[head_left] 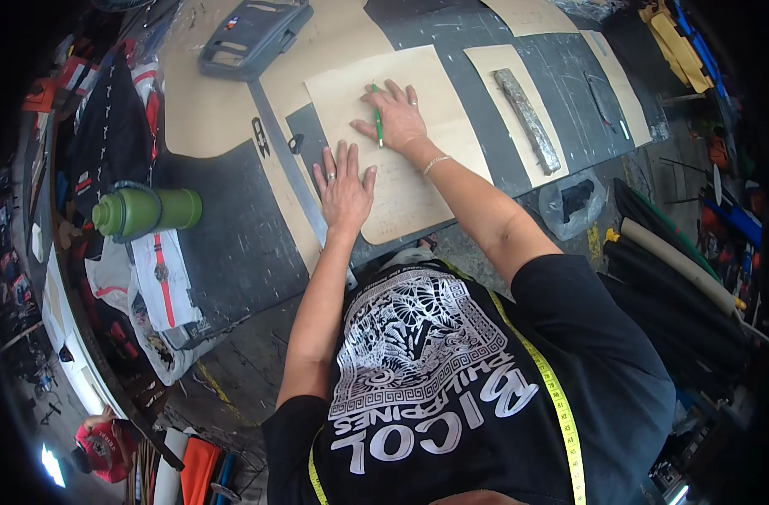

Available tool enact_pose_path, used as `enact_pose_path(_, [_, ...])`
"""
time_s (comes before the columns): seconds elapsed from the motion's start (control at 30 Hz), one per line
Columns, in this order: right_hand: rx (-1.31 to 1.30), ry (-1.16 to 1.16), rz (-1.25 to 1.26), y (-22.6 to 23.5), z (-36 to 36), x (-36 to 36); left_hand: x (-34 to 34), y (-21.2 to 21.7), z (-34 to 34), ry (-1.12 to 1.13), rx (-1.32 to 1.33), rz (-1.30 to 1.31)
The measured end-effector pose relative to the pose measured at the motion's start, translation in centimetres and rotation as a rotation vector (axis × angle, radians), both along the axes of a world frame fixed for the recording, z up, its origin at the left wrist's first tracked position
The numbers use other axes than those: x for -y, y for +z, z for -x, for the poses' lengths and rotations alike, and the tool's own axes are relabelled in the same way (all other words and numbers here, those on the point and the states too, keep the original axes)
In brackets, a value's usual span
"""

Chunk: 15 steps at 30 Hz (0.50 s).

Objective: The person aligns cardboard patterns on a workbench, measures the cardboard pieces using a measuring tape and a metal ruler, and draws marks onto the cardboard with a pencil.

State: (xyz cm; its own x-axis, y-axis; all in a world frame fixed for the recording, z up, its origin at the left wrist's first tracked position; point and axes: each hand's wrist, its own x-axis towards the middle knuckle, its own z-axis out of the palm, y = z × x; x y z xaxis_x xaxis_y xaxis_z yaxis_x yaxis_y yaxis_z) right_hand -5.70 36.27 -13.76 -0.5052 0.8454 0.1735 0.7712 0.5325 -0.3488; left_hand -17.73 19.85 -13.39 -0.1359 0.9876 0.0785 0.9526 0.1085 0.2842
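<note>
A sheet of tan pattern paper (418,198) with a rounded near corner lies on the dark worktable. My left hand (347,189) rests flat at the paper's left edge, fingers spread and holding nothing. Farther up the sheet, my right hand (399,118) is laid on the paper with a slim green pen (379,126) held between thumb and fingers. Left of my left hand runs a long metal ruler (285,156). Beside the ruler lie black thread snips (260,139) and a small black object (296,143) whose kind I cannot make out.
A grey plastic case (254,38) sits at the far left on more tan paper. On the right, a wrapped bar (527,122) lies on a paper strip. A green bottle (149,210) is on the left. Rolls of material (679,265) lie off the table's right side.
</note>
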Motion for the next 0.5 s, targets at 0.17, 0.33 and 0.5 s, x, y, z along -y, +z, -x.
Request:
enact_pose_path(0.17, [-0.746, -0.056, 0.161, -0.1, -3.0, -0.4, -0.4, -0.3, -0.3, -0.002, -0.038, -0.061])
enact_pose_path(0.33, [-0.802, -0.040, 0.242, 0.6, -9.8, 6.5, 0.1, -1.7, 0.5, 0.047, -0.088, -0.100])
enact_pose_path(0.5, [-0.762, -0.199, 0.427, 0.7, -16.8, 12.2, -0.4, -2.6, 1.1, -0.027, 0.061, -0.175])
